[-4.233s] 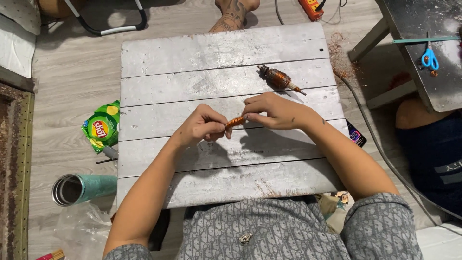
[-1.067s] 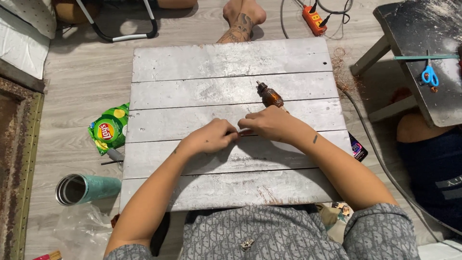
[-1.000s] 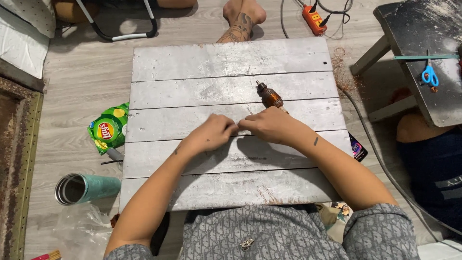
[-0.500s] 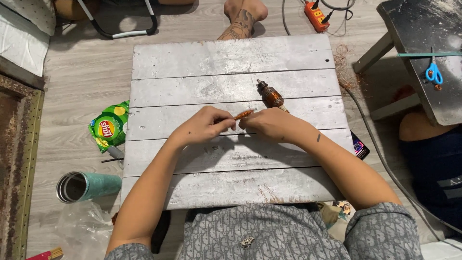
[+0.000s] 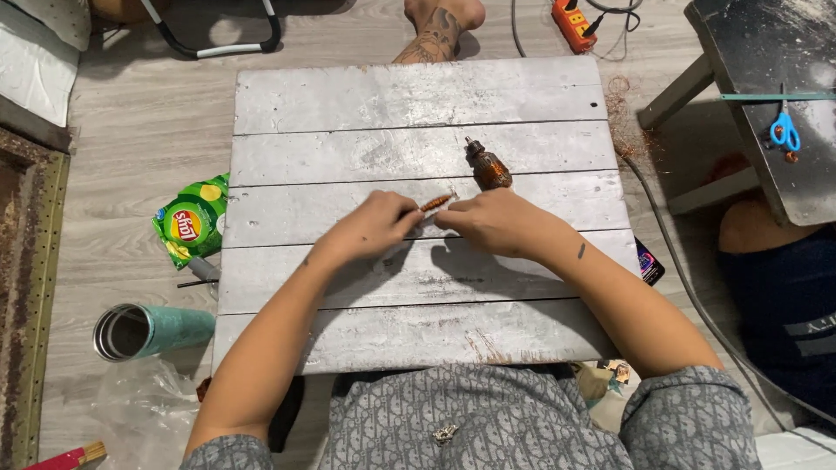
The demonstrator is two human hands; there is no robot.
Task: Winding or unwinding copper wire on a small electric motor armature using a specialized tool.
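Note:
Both my hands meet over the middle of a whitewashed plank board [image 5: 366, 96] lying on the floor. My left hand [image 5: 370, 228] and my right hand [image 5: 488, 222] pinch the two ends of a short coil of copper-coloured wire [image 5: 435, 203], held just above the planks. A small brown hand drill [image 5: 488, 167] lies on the board right behind my right hand.
A green crisp bag [image 5: 190, 222] and a teal metal tumbler [image 5: 148, 331] lie on the floor at left. A person's bare foot [image 5: 435, 26] and an orange power strip [image 5: 576, 22] are beyond the board. A dark bench with blue scissors [image 5: 784, 132] stands at right; a cable [image 5: 688, 287] runs past.
The hands have shifted slightly on the wire coil, which now shows between the fingertips; earlier the fingers covered it. The drill has stayed behind the right hand.

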